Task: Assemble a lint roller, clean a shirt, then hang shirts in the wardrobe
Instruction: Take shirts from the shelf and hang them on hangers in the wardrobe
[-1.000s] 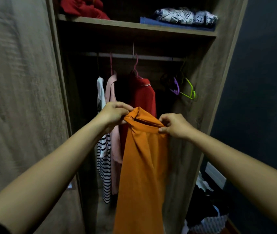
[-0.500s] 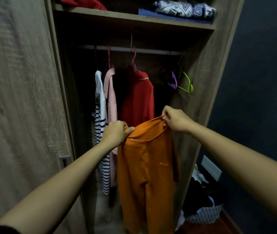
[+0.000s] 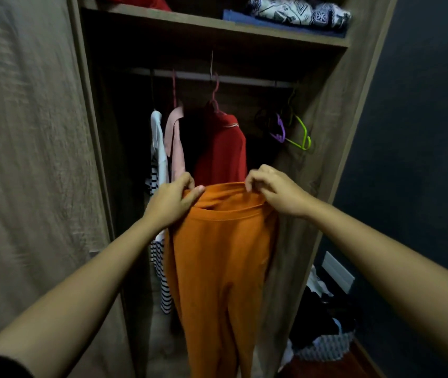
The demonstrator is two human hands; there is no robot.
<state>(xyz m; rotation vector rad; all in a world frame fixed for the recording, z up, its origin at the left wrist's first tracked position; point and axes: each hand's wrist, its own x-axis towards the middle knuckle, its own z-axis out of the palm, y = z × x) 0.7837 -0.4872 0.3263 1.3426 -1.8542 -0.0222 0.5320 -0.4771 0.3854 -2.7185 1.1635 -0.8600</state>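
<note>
An orange shirt (image 3: 221, 268) hangs from both my hands in front of the open wardrobe (image 3: 323, 170). My left hand (image 3: 171, 200) pinches its top edge on the left, and my right hand (image 3: 274, 190) pinches the top edge on the right, stretching the opening wide. Behind it, on the rail (image 3: 217, 77), hang a red shirt (image 3: 223, 151), a pink shirt (image 3: 175, 140) and a white and striped shirt (image 3: 157, 159). Empty purple (image 3: 278, 129) and green hangers (image 3: 300, 135) hang at the rail's right end.
The wardrobe door (image 3: 26, 159) stands open at my left. Folded clothes (image 3: 296, 9) lie on the top shelf. A basket of dark laundry (image 3: 323, 331) sits on the floor at the lower right, against a dark blue wall (image 3: 419, 132).
My hands have spread the bunched orange shirt apart, then levelled its top edge; it now hangs wider and lower in front of the red shirt.
</note>
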